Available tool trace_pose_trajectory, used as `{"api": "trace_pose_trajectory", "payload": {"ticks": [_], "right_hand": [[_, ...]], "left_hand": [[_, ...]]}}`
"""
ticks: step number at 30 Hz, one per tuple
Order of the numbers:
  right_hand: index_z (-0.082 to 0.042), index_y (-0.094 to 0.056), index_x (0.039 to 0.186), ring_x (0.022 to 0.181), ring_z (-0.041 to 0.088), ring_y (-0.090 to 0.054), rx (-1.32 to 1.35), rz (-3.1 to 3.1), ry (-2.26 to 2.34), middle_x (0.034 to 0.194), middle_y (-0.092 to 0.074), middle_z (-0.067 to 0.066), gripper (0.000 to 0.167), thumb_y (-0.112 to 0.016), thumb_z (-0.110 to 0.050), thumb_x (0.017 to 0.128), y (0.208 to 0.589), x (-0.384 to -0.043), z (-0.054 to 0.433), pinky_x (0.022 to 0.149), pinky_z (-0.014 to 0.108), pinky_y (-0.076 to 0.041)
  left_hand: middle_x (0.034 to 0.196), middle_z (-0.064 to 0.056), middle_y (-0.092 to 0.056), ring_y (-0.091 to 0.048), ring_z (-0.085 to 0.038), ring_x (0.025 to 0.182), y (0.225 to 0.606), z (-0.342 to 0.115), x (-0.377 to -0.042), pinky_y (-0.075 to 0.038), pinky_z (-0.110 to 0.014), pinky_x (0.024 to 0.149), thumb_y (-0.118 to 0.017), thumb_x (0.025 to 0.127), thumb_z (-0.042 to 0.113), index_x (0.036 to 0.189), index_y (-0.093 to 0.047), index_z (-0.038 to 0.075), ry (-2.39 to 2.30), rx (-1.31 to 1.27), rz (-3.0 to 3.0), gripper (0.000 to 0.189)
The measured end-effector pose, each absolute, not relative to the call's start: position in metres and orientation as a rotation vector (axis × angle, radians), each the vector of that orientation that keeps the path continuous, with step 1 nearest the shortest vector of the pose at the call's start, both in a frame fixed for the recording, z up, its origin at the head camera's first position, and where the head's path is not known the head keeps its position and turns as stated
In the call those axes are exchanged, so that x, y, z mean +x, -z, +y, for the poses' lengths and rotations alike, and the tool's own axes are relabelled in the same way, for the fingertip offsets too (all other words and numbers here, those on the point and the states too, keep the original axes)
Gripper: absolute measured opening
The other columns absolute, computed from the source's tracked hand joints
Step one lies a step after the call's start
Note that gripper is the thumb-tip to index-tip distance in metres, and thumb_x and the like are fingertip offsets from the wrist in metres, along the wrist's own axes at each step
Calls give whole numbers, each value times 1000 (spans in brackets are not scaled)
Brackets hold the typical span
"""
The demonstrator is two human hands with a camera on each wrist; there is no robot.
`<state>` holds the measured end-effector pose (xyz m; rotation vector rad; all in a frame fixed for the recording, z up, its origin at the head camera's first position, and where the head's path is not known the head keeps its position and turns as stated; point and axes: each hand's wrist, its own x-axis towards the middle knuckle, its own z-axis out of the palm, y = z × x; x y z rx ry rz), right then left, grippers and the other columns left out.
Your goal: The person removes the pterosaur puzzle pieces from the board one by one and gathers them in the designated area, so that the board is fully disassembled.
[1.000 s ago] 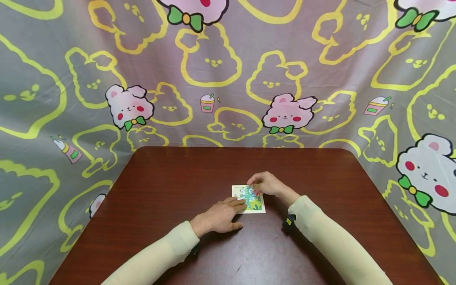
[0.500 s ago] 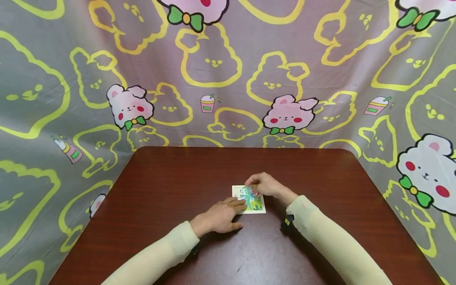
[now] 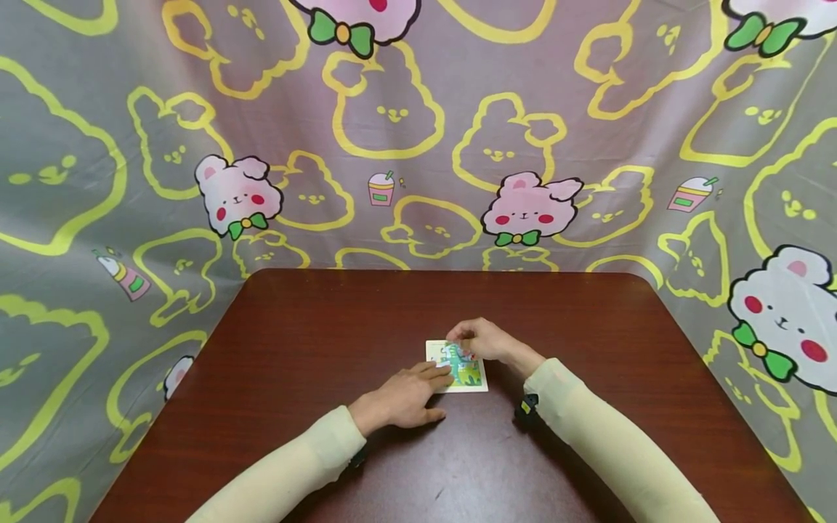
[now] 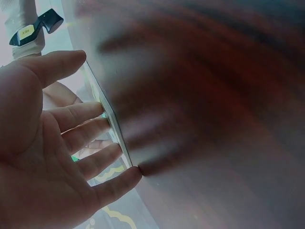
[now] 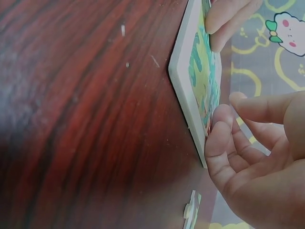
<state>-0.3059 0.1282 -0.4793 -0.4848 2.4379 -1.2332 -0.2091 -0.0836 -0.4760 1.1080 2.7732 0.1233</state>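
A small square jigsaw puzzle with a pale border and a green and blue picture lies flat at the middle of the table. My left hand rests with extended fingers over its left part; in the left wrist view the fingertips meet its thin edge. At the upper right corner, my right hand bends over the puzzle, its loosely curled fingertips right at the surface. In the right wrist view the thick white rim of the puzzle shows, with right-hand fingers beside it. No piece shows between them.
A small flat puzzle piece lies on the table near the right hand in the right wrist view. The dark red-brown table has rounded far corners. A patterned curtain encloses its back and sides.
The right hand has shifted slightly left along the puzzle's upper edge, its fingertips staying close to the surface. The left hand and the puzzle have kept their places.
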Motion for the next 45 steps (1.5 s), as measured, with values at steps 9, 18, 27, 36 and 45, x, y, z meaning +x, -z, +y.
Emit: {"api": "trace_pose_trajectory", "payload": {"ticks": [9,18,27,36,45], "right_hand": [[-4,-71,115,76,17,-60,-500,2436,1197,108,-71,12,30,-53,4,92,478,-305,127,60,25,-49],[-4,-71,116,82,16,-58,-552,2433,1171,116,-70,14,34,-51,5,90,480,-307,129,64,26,-48],[-3,-68,123,85,16,-57,-536,2400,1180,124,-68,15,39,-50,5,90,478,-306,130,64,25,-48],[-8,-72,120,111,24,-53,-603,2488,1050,130,-65,13,43,-49,6,87,478,-308,129,84,29,-44],[-4,-70,120,96,21,-55,-615,2452,1087,123,-64,17,35,-51,2,92,481,-310,129,72,25,-47]], "left_hand": [[155,-3,-47,-42,-29,145,475,-83,-209,-47,-49,108,-66,93,42,146,-52,16,-135,1139,2786,61],[158,0,-44,-39,-27,147,477,-82,-209,-47,-49,108,-64,94,45,148,-50,19,-130,1101,2776,62],[158,-1,-43,-38,-27,147,474,-82,-209,-46,-49,109,-64,94,44,148,-49,18,-128,1097,2767,62],[157,-2,-44,-39,-29,146,473,-82,-209,-47,-48,108,-65,94,43,147,-50,17,-134,1119,2769,61],[158,-1,-43,-38,-28,147,473,-82,-209,-45,-46,111,-65,94,44,148,-49,18,-125,1108,2767,62]]}}
